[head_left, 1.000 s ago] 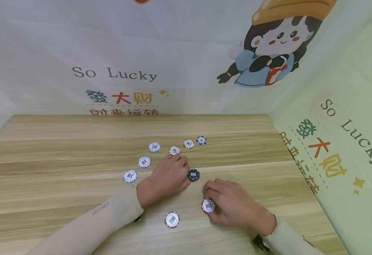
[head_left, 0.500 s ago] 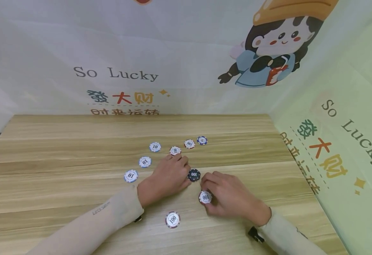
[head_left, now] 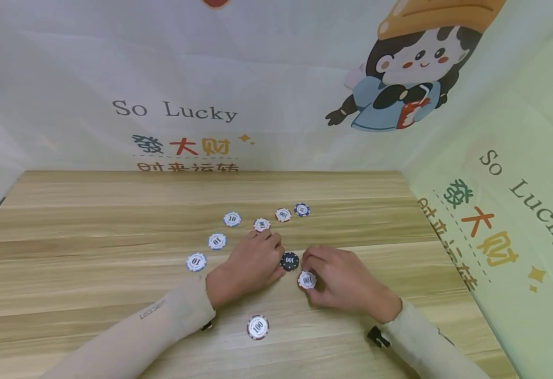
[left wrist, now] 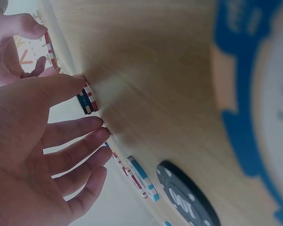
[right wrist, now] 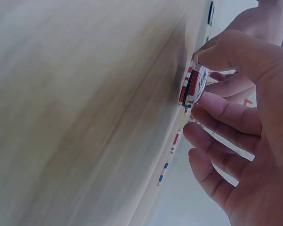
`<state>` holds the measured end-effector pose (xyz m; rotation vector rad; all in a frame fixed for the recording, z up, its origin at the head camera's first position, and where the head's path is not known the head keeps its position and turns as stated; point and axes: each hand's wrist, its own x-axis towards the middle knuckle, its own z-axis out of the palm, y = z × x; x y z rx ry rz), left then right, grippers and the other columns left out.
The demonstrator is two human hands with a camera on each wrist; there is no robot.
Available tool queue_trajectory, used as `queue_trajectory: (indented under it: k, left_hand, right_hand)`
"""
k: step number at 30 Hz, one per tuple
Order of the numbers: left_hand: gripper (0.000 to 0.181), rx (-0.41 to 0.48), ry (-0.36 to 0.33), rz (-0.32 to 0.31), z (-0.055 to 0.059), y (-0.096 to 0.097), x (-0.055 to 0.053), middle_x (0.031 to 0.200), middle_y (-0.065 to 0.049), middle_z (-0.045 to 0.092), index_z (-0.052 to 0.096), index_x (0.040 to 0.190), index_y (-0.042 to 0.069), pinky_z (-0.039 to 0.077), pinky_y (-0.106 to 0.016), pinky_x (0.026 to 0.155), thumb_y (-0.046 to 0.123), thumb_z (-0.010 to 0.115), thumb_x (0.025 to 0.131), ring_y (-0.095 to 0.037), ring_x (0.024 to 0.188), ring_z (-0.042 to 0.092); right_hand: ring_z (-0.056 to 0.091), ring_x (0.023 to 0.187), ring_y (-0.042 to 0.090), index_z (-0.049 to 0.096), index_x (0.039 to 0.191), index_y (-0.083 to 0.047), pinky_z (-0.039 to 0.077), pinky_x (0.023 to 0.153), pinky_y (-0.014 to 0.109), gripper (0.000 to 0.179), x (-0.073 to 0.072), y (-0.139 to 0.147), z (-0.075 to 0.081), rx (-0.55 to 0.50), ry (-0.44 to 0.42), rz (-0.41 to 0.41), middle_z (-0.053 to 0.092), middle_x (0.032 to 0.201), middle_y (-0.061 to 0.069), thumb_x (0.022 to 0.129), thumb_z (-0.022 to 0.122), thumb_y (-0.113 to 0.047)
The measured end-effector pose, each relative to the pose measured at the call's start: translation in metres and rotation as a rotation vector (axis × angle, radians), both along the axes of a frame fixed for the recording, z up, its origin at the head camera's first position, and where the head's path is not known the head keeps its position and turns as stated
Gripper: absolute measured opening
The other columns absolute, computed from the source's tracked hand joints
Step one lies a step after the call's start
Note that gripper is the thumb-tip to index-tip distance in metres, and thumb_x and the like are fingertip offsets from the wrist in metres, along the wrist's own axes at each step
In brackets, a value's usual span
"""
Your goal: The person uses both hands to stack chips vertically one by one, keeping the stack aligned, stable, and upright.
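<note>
My right hand (head_left: 345,276) pinches a white-faced poker chip (head_left: 307,280) with a red edge, marked 100, between thumb and fingers. Just beyond it sits a black-faced chip (head_left: 289,261). In the left wrist view, this black chip tops a small stack of poker chips (left wrist: 87,100) with a red-and-white one at the bottom. The thumb and index finger of my left hand (head_left: 253,260) hold the near stack from either side, its other fingers spread. The right wrist view shows the pinched chip (right wrist: 200,84) tilted close beside the stack.
Chips marked 10 (head_left: 196,261) lie in a slanting row at left. Red-edged chips (head_left: 283,215) and a dark blue one (head_left: 302,209) lie behind my left hand. Another 100 chip (head_left: 258,327) is nearer me. The left wrist view also shows a flat black chip (left wrist: 183,195).
My right hand has carried its pinched chip away from me, up to the black-topped stack. The left hand has stayed in place at the stack.
</note>
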<state>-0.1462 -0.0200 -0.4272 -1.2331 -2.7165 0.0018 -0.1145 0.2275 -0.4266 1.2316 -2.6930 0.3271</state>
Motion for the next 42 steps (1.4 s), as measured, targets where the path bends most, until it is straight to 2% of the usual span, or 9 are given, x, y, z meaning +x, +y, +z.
queue_trajectory:
  k: [10, 13, 17, 23, 30, 42]
  left_hand:
    - [0.044, 0.008, 0.045, -0.015, -0.003, 0.0, -0.001, 0.114, -0.01, 0.073, 0.082, 0.108, 0.005, 0.059, -0.045, 0.094, 0.048, 0.077, 0.1, -0.029, 0.107, 0.067]
    - [0.045, 0.01, 0.056, -0.016, -0.004, 0.0, -0.001, 0.114, -0.01, 0.073, 0.082, 0.108, 0.005, 0.059, -0.044, 0.092, 0.049, 0.078, 0.1, -0.028, 0.106, 0.067]
    - [0.043, 0.019, 0.058, -0.016, -0.004, 0.0, -0.001, 0.112, -0.01, 0.073, 0.082, 0.107, 0.005, 0.059, -0.043, 0.09, 0.047, 0.077, 0.1, -0.028, 0.103, 0.067]
    - [0.04, 0.04, 0.067, -0.022, -0.006, 0.0, -0.001, 0.111, -0.01, 0.072, 0.081, 0.107, 0.004, 0.059, -0.043, 0.087, 0.043, 0.076, 0.099, -0.028, 0.101, 0.066]
    - [0.042, 0.039, 0.071, -0.024, -0.006, 0.0, 0.0, 0.109, -0.01, 0.072, 0.081, 0.109, 0.005, 0.059, -0.043, 0.087, 0.045, 0.077, 0.099, -0.028, 0.1, 0.066]
    - [0.044, 0.03, 0.088, -0.023, -0.005, 0.0, 0.0, 0.108, -0.009, 0.071, 0.081, 0.109, 0.005, 0.059, -0.043, 0.086, 0.048, 0.078, 0.099, -0.027, 0.1, 0.066]
  right_hand:
    - [0.067, 0.091, 0.013, 0.075, 0.1, -0.012, 0.06, 0.074, 0.028, 0.028, -0.011, -0.008, 0.003, -0.032, 0.008, 0.02, 0.071, 0.113, 0.0, 0.085, 0.088, -0.033]
    - [0.067, 0.093, 0.014, 0.075, 0.101, -0.012, 0.06, 0.077, 0.028, 0.029, -0.014, -0.012, 0.005, -0.036, 0.004, 0.026, 0.071, 0.114, 0.0, 0.086, 0.088, -0.032]
    - [0.069, 0.097, 0.015, 0.076, 0.104, -0.01, 0.061, 0.081, 0.03, 0.031, -0.019, -0.016, 0.006, -0.033, 0.0, 0.032, 0.072, 0.115, 0.001, 0.086, 0.088, -0.032]
    - [0.068, 0.097, 0.017, 0.076, 0.107, -0.008, 0.06, 0.078, 0.03, 0.032, -0.026, -0.02, 0.008, -0.017, 0.008, 0.037, 0.072, 0.116, 0.002, 0.087, 0.087, -0.031]
    - [0.069, 0.099, 0.02, 0.075, 0.106, -0.007, 0.061, 0.081, 0.033, 0.029, -0.033, -0.024, 0.008, -0.017, 0.001, 0.043, 0.071, 0.114, 0.003, 0.087, 0.085, -0.027]
    - [0.067, 0.096, 0.017, 0.075, 0.104, -0.009, 0.06, 0.076, 0.031, 0.03, -0.041, -0.027, 0.007, -0.001, -0.027, 0.02, 0.07, 0.112, 0.0, 0.083, 0.087, -0.027]
